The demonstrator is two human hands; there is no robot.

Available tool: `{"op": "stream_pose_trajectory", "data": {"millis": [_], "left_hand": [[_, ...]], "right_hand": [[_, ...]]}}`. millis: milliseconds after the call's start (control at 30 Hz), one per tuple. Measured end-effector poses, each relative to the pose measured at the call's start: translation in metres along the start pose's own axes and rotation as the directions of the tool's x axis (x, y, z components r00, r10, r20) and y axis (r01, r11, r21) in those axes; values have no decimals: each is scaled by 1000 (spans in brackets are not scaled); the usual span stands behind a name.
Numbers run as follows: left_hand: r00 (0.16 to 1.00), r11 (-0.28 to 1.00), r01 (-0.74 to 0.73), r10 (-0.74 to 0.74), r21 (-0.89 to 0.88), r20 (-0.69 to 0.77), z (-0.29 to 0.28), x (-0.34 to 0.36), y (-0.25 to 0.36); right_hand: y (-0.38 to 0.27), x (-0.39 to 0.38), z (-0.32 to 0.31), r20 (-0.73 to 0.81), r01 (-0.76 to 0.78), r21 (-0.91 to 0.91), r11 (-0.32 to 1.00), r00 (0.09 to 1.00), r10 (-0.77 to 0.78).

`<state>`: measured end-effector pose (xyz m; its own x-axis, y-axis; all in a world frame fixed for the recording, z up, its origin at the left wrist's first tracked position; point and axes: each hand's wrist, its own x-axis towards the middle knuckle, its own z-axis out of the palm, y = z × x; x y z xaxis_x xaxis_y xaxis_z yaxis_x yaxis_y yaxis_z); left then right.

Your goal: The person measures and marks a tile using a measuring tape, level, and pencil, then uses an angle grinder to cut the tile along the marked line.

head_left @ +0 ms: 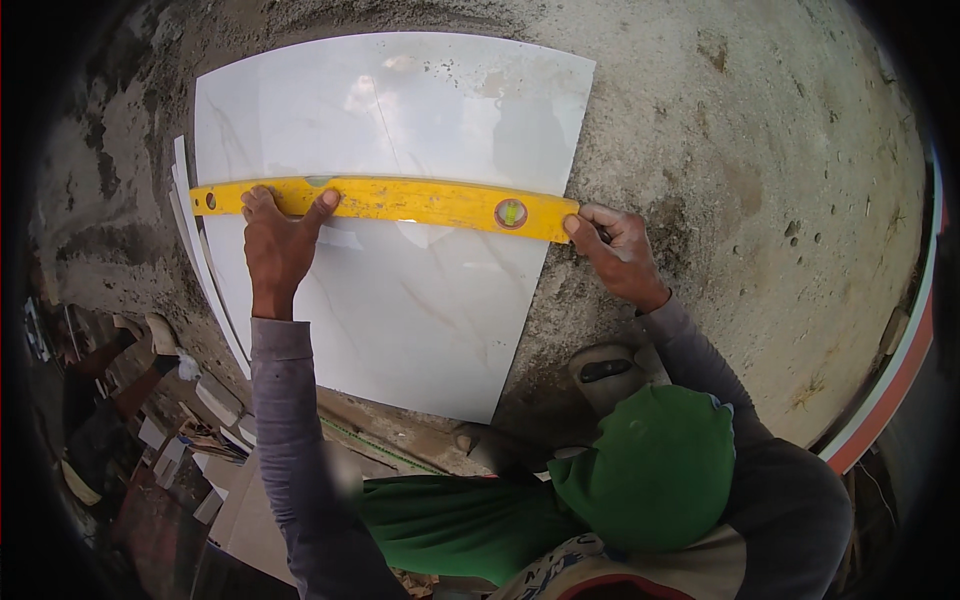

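Note:
A yellow spirit level [415, 203] lies across a white, faintly veined tile [440, 300] on the ground. My left hand [280, 245] grips the level left of its middle, thumb and fingertips pressed on it. My right hand [615, 250] holds the level's right end, thumb on top and fingers curled beside it; whether anything else is inside those fingers is unclear. A thin crack-like line runs over the tile's upper part. More white sheets [200, 280] show under its left edge.
Rough, stained concrete [760, 200] surrounds the tile. Another person's legs and feet [130, 360] are at the lower left, among scraps [165, 460] and boards. A red-and-white curved edge [880, 390] runs along the right. Green cloth [640, 470] and a sandal [605, 370] show at the bottom.

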<state>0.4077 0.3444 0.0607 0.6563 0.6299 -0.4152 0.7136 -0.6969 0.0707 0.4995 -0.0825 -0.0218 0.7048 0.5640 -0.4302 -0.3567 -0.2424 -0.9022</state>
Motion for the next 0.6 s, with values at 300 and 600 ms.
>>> {"op": "stream_pose_trajectory", "data": {"millis": [300,600], "left_hand": [[998,989,-20,12,148,54,3,-8,19],[999,982,-47,47,182,4,18,1,5]], "right_hand": [[-6,-1,-2,18,-43,22,999,999,42],[-14,-3,-9,39,-114,10,993,993,113]]}}
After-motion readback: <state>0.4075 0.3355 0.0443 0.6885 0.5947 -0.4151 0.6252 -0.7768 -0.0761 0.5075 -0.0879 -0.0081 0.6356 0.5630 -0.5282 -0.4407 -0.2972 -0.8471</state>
